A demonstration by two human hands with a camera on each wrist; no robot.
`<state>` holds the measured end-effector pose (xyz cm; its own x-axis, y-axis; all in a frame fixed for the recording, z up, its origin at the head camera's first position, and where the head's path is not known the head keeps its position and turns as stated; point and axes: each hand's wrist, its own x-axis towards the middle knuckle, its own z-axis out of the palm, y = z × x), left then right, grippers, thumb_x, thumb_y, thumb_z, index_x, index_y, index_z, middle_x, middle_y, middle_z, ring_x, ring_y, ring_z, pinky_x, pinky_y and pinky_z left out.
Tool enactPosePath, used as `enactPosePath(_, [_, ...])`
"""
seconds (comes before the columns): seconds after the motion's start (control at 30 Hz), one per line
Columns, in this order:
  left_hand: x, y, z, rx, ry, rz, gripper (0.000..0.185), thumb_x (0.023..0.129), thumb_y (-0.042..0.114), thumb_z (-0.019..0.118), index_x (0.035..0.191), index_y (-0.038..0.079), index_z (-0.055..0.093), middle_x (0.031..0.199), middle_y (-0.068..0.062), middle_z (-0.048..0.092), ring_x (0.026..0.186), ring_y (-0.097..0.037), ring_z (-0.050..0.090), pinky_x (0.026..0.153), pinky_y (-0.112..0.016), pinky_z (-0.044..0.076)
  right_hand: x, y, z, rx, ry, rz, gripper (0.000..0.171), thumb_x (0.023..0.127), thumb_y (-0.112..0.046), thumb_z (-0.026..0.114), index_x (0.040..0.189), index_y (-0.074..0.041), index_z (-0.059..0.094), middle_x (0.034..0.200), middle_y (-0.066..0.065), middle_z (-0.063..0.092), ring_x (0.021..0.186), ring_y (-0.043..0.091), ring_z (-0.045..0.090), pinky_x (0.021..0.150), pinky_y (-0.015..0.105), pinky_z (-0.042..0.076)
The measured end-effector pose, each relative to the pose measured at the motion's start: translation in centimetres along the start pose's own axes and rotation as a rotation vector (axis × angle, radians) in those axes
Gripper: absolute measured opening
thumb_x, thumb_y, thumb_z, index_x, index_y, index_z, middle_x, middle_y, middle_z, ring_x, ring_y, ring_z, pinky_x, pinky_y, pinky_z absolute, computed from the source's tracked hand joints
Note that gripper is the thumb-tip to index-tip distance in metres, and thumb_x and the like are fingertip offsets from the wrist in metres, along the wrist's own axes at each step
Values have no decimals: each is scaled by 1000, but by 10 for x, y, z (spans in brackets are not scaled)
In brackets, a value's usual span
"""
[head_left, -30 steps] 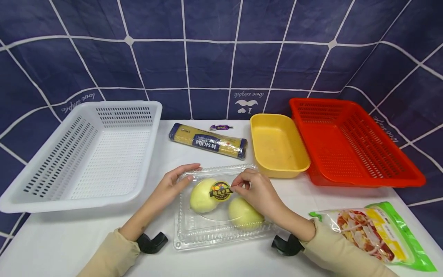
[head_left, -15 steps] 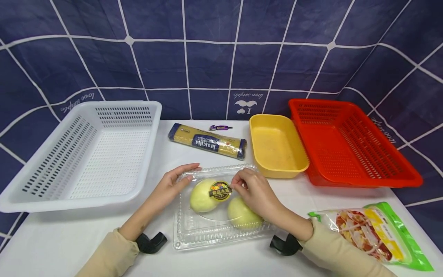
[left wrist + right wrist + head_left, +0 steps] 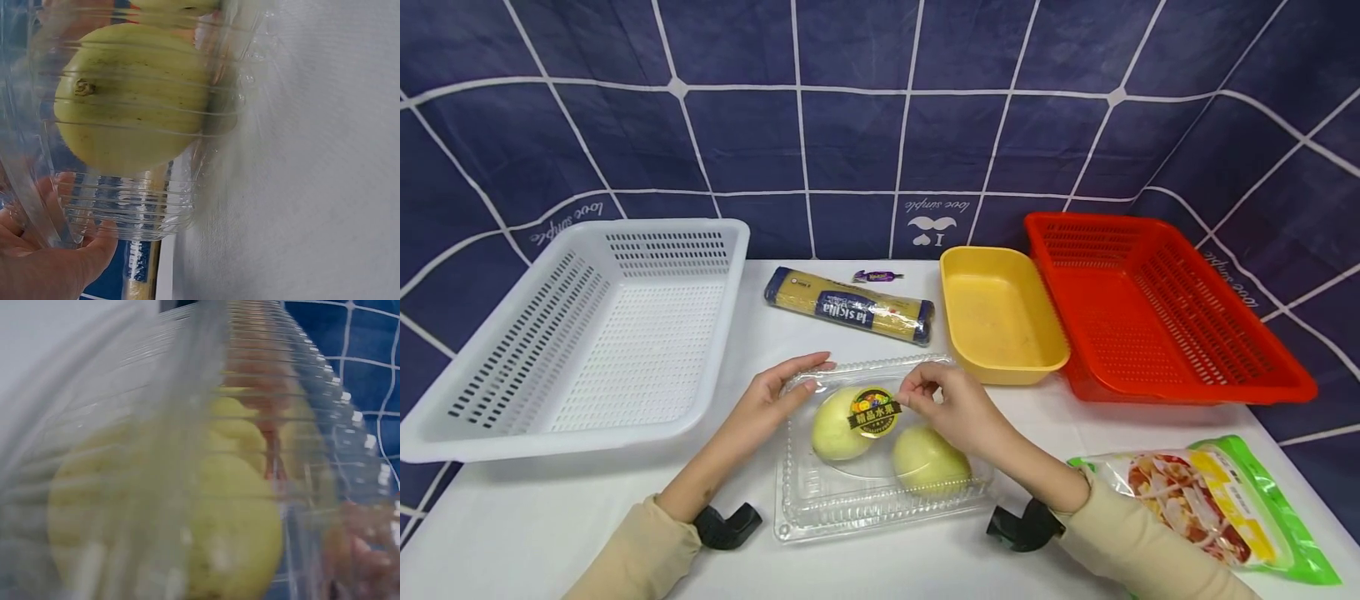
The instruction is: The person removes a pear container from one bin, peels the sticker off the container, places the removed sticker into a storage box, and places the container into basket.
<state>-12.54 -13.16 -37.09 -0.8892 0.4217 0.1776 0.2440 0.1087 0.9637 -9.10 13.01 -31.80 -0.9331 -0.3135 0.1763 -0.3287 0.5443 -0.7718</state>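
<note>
Right fingers [image 3: 917, 380] pinching one sticker [image 3: 873, 414], left fingers [image 3: 797, 365] gripping one container [image 3: 811, 505], two fruits [image 3: 929, 463] inside

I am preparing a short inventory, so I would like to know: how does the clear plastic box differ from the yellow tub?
The clear plastic box is see-through, while the yellow tub is opaque. The box is covered on top, with two yellow-green fruits inside; the tub is open. The left hand grips the box, but no hand touches the tub. Both are on the white tabletop.
</note>
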Motion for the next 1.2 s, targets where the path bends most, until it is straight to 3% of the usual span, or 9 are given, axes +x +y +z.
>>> enactPosePath(0.23, [-2,1,0,-23,-3,-18,40,97,13,52,135,4,48,127,-9,56,129,-20,36,108,-44,20,5,0,-26,318,-7,216,10,89,-5,63,89,5,63,74,3,58,66,15,48,58,23,41])
enactPosePath(0.47, [-3,1,-1,-11,7,-7,39,97,14,52,135,4,49,126,-8,57,129,-19,35,108,-46,18,16,17,-81,602,178,356,12,93,-7,58,83,-4,63,72,0,58,67,10,52,59,18,43])
enactPosePath(0.6, [-3,1,-1,-20,6,-11,40,97,14,52,135,4,49,126,-8,57,130,-19,34,108,-46,18,27,38,-100,770,285,442,9,93,-7,58,84,-5,63,72,1,60,66,8,57,59,15,49])
enactPosePath(0.67, [-3,1,-2,-24,9,-14,40,97,15,52,135,4,48,126,-9,57,130,-19,34,108,-47,16,33,51,-102,747,321,491,8,93,-8,58,91,-1,60,71,0,60,64,6,58,60,15,50])
enactPosePath(0.87, [-5,0,-4,-25,18,-20,41,96,15,53,136,3,48,126,-9,57,131,-20,33,109,-48,14,53,84,-89,478,309,558,28,94,-12,56,110,11,54,74,0,57,65,6,55,68,18,51])
enactPosePath(1.1, [-3,-3,-3,-23,8,-10,42,96,16,54,136,3,47,126,-9,57,131,-21,32,109,-49,13,65,101,-81,382,205,614,21,94,-9,56,102,11,55,71,4,55,64,13,52,68,24,50])
enactPosePath(1.2, [-2,-2,-2,-27,4,-6,42,96,15,53,136,3,47,126,-10,57,132,-21,31,109,-49,12,66,106,-82,230,174,586,19,93,-8,57,96,11,58,70,5,53,65,16,49,61,23,46])
